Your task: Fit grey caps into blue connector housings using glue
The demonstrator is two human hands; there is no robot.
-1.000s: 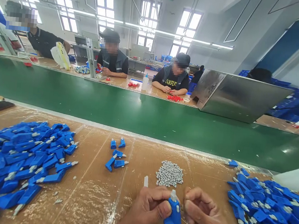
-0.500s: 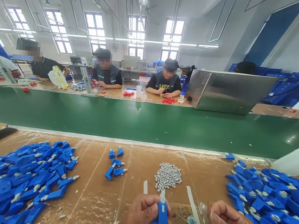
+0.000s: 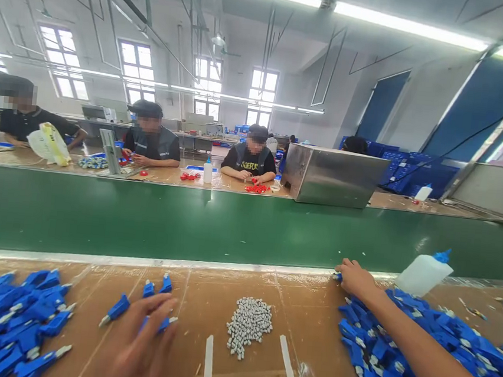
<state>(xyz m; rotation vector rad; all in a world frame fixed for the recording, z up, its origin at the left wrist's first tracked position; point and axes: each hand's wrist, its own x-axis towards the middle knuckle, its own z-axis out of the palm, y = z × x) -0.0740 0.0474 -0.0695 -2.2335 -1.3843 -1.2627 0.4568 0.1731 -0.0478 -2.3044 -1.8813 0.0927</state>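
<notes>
My left hand (image 3: 142,335), slightly blurred, hovers over a small group of blue plastic pieces with its fingers apart. One blue piece (image 3: 116,309) with a pale tip lies just left of its fingers; another blue piece (image 3: 166,284) is beyond them, and others are partly covered. My right hand (image 3: 355,278) reaches to the far edge of the right pile of blue pieces (image 3: 394,368). Its fingers are closed on a blue piece (image 3: 338,277), of which only an end shows. Small grey-white parts (image 3: 249,324) form a heap between the hands.
A large pile of blue pieces (image 3: 3,319) lies at the left. Behind the right pile leans a white bottle (image 3: 425,273) with a blue cap. A green conveyor belt (image 3: 230,228) runs beyond the table. Several co-workers sit across it, near a metal box (image 3: 335,176).
My left hand has moved left from the middle and let go of its blue piece among the small group. My right hand has reached forward to the pile's far edge. The view has shifted.
</notes>
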